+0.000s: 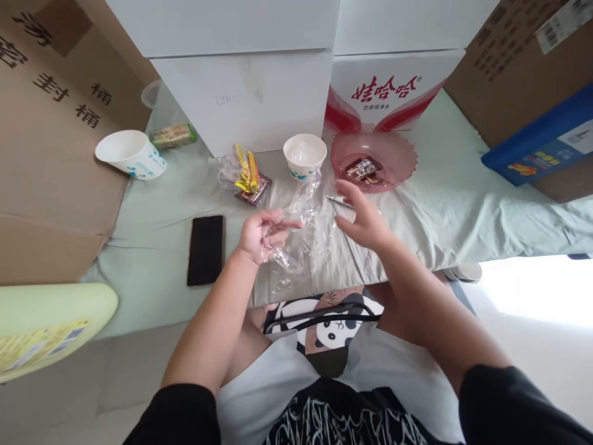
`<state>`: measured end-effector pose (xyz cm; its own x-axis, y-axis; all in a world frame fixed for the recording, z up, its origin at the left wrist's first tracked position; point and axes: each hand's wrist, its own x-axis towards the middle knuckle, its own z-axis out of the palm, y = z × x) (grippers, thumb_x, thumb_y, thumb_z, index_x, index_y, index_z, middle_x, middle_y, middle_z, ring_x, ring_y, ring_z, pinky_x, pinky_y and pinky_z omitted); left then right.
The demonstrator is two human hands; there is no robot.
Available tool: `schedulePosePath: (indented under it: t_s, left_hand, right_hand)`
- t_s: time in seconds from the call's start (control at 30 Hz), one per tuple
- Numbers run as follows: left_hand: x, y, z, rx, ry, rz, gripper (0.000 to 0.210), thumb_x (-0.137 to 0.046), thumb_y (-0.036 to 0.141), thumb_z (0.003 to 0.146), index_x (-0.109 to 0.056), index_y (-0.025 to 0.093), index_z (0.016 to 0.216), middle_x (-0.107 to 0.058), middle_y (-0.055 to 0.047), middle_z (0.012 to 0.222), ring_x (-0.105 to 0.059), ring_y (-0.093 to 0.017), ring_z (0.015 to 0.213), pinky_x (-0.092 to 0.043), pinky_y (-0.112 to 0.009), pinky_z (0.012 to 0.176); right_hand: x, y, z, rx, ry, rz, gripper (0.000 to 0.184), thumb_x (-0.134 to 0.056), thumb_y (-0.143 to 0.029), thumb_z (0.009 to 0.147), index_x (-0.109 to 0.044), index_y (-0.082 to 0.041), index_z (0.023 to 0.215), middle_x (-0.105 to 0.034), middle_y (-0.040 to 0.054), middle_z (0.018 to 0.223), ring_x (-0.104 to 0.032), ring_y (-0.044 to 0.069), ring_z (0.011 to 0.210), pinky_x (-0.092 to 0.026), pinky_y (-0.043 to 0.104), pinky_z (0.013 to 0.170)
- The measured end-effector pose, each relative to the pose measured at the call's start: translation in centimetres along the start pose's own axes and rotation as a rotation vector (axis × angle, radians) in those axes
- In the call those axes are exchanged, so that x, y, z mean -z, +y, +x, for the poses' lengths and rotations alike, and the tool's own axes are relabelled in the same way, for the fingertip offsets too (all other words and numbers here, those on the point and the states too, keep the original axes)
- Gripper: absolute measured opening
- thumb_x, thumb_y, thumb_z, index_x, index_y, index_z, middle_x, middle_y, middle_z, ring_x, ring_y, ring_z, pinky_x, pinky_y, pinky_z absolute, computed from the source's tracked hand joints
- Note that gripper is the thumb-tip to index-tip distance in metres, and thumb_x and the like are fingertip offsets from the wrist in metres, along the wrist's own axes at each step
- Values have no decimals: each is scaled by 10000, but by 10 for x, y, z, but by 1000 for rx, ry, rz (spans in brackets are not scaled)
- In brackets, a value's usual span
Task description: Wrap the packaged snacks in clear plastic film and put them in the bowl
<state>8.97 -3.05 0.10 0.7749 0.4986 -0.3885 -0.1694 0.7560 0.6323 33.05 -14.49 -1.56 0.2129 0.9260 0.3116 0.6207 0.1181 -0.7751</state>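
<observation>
My left hand [265, 236] is closed on a thin, crinkled clear plastic bag [309, 213], which spreads over the cloth and up toward a white paper cup [304, 157]. To the right of the plastic, my right hand [364, 217] is open, thumb and fingers apart, with nothing in it. A slim silvery tool [340, 199], partly hidden by that hand, lies just beyond it. Behind it stands a pink ribbed clear bowl [402, 162] with dark brown small packets [364, 168] inside. Yellow wrapped snacks [248, 170] rest on a brown packet [256, 193] beyond my left hand.
A black phone [206, 250] lies left on the green cloth [157, 259]. A larger paper cup [132, 154] tilts beside a green packet [173, 136]. White boxes [259, 99] line the back; cardboard boxes [50, 161] and a blue box [546, 142] flank the sides. A pale green container [50, 321] stands near left.
</observation>
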Motion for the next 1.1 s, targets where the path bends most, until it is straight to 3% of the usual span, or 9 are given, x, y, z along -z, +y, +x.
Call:
schedulePosePath:
  t_s: [0.17,0.27,0.33,0.4,0.5,0.63,0.77,0.87,1.1]
  left_hand:
    - [-4,-15,-7,266,-358,82,293,-615,306,674,-361,196,579,-777,-219,730,-114,0,265,-73,-193,329]
    - [-9,-30,-12,403,-493,106,354,-667,376,641,-366,198,582,-753,-194,647,-101,0,243,-80,-187,313]
    - [-10,-36,-13,447,-506,132,391,-677,430,631,-359,207,579,-721,-162,576,-151,-23,233,-101,-190,307]
    - [-6,-35,-11,428,-481,164,426,-679,484,627,-347,219,580,-693,-144,540,-232,-61,235,-138,-207,302]
    - [5,-19,-6,207,-376,184,448,-719,503,625,-372,221,599,-696,-113,572,-397,-109,296,-260,-235,326]
    - [19,5,2,-348,80,88,350,-763,464,681,-547,221,810,-755,-56,859,-730,-207,784,-553,-292,661]
    - [18,2,5,-219,213,133,585,-816,542,662,-566,255,1107,-755,-100,1110,-745,-279,1006,-593,-396,824]
    - [12,-8,9,-65,219,217,609,-871,406,646,-559,252,1146,-769,-74,952,-761,-243,879,-602,-342,751]
    - [11,2,13,-416,523,232,314,-792,380,753,-572,244,931,-706,21,700,-690,-119,574,-424,-167,456]
  right_hand:
    - [-45,8,-34,-84,-138,380,1060,-762,-563,787,-170,-328,1634,-332,127,1679,-347,342,1546,-328,593,1243]
    - [-50,1,-26,20,-231,519,1115,-804,-658,718,-227,-347,1620,-258,99,1716,-249,342,1588,-266,585,1271]
    - [-46,-7,-19,122,-289,542,925,-835,-641,694,-476,-332,1488,-308,69,1699,-240,334,1592,-252,556,1282]
    - [-39,-13,-15,165,-321,553,521,-818,-603,743,-699,-295,1146,-549,61,1532,-381,319,1528,-300,537,1262]
    - [-27,-15,-16,8,-230,594,353,-739,-589,848,-680,-255,752,-758,31,909,-723,242,1030,-496,496,1095]
    - [-16,-9,-21,-259,9,685,517,-728,-655,830,-545,-234,594,-545,-65,476,-509,97,448,-598,352,749]
    - [-15,-2,-20,-422,269,674,545,-734,-668,805,-478,-238,589,-510,-68,467,-442,74,390,-509,258,508]
    - [-19,4,-17,-510,342,630,553,-684,-717,808,-479,-239,619,-566,-37,538,-509,87,436,-492,243,474]
    - [-16,8,-20,-548,348,586,517,-624,-728,836,-596,-220,747,-714,27,774,-609,90,521,-523,236,508]
